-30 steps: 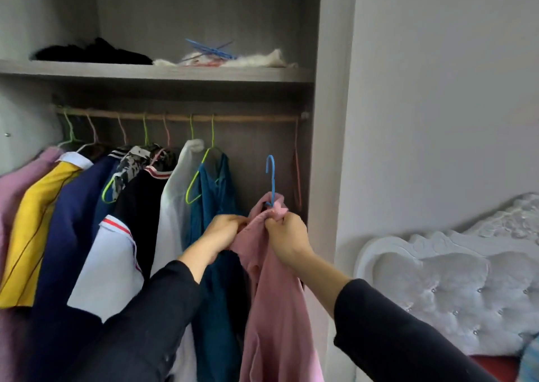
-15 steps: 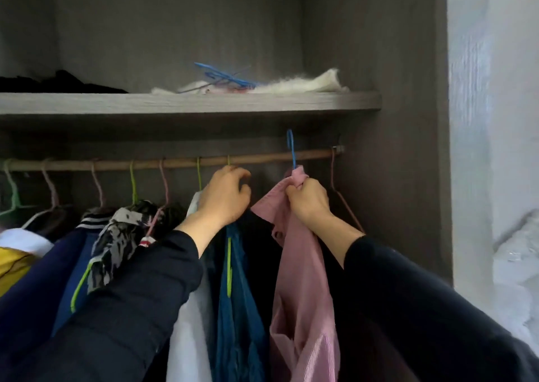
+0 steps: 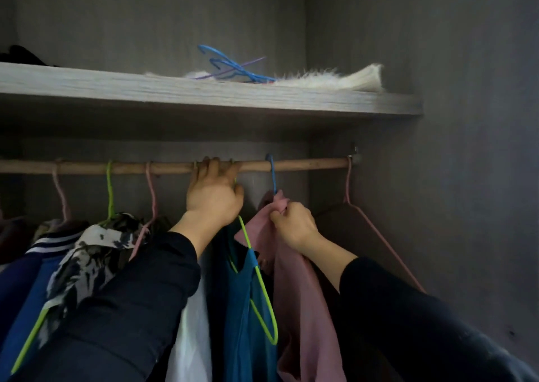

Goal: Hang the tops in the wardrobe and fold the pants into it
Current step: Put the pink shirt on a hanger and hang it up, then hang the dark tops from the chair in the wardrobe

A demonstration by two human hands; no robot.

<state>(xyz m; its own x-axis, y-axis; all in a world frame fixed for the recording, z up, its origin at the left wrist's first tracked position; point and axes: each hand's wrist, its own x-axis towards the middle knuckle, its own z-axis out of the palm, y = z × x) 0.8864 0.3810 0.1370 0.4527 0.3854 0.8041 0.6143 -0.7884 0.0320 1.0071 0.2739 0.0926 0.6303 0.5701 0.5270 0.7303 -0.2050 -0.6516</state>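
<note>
The wardrobe fills the view, and its wooden rail runs level from left to right just under the shelf. Both arms, in dark sleeves, reach up towards the rail from below. The pink top hangs under the right half of the rail, its long axis straight down and its collar end pointing up at the rail. Just to its left, also below the rail, a teal top hangs on a green hanger. To its right an empty pink hanger hangs from the rail's right end. The left hand is raised to the middle of the rail, back towards the camera, fingers curled over the top of the rail and gripping it. The right hand sits lower, below the rail and right of the left hand, its fingers bunched and pinching the pink top's collar at the foot of the blue hanger. That hanger's hook stands upright and loops over the rail, right of the left hand's fingers.
</note>
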